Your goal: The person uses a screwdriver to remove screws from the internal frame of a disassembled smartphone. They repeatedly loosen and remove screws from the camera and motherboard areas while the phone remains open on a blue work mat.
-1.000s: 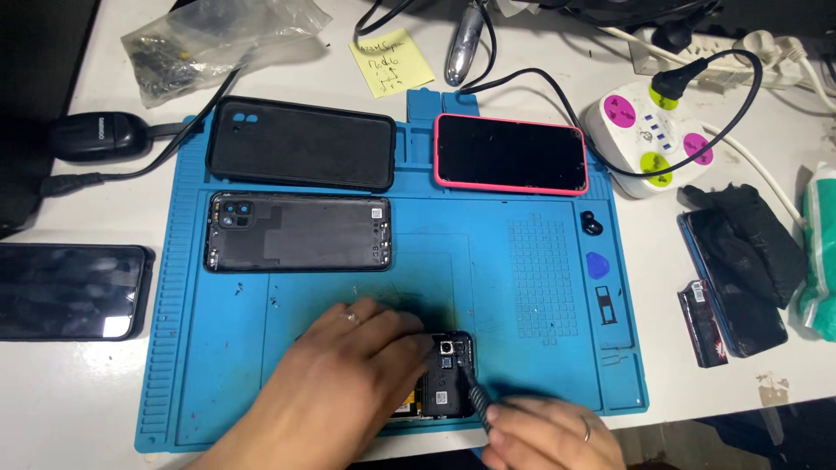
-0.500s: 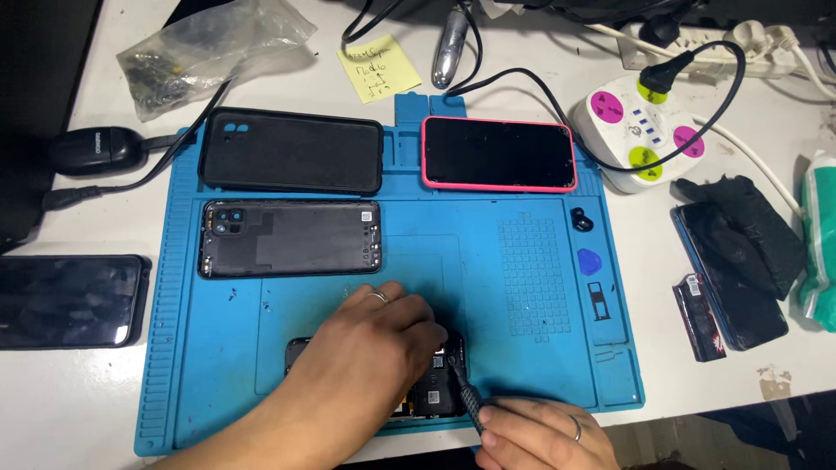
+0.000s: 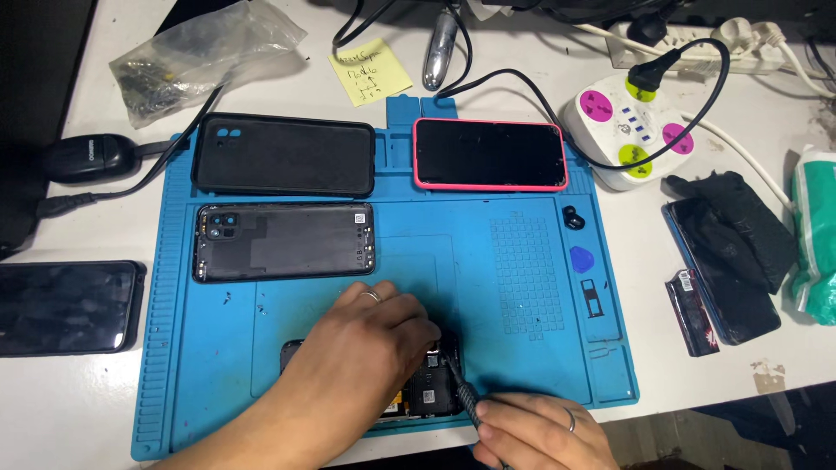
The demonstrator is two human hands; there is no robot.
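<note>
Item: opened phone (image 3: 418,392), back removed, circuit boards exposed. It lay at the 6 o'clock edge of the blue work mat (image 3: 540,348), largely covered by the left hand (image 3: 366,348).

Left hand: pressed flat over the opened phone, fingers bent down on its top end, pinning it rather than gripping it. A ring showed on one finger.

Right hand: (image 3: 544,431) at 5 o'clock, closed around a thin dark tool (image 3: 460,393), likely a screwdriver, whose tip met the phone's upper right corner beside the left fingertips.

Change noted: across the preceding second the left hand slid further over the phone, and the tool tip went from just off its corner to touching it. Judged meaning: the work had passed from approach to contact at a point near the camera end.

Surroundings:
- detached back cover (image 3: 286,242), inner side up, at 10 o'clock;
- black case (image 3: 283,155) above it;
- phone in a pink case (image 3: 489,154) at 12 o'clock;
- blue pick (image 3: 582,258) at 3 o'clock;
- white power strip (image 3: 627,130) at 2 o'clock;
- yellow sticky note (image 3: 370,83) off the mat.
</note>
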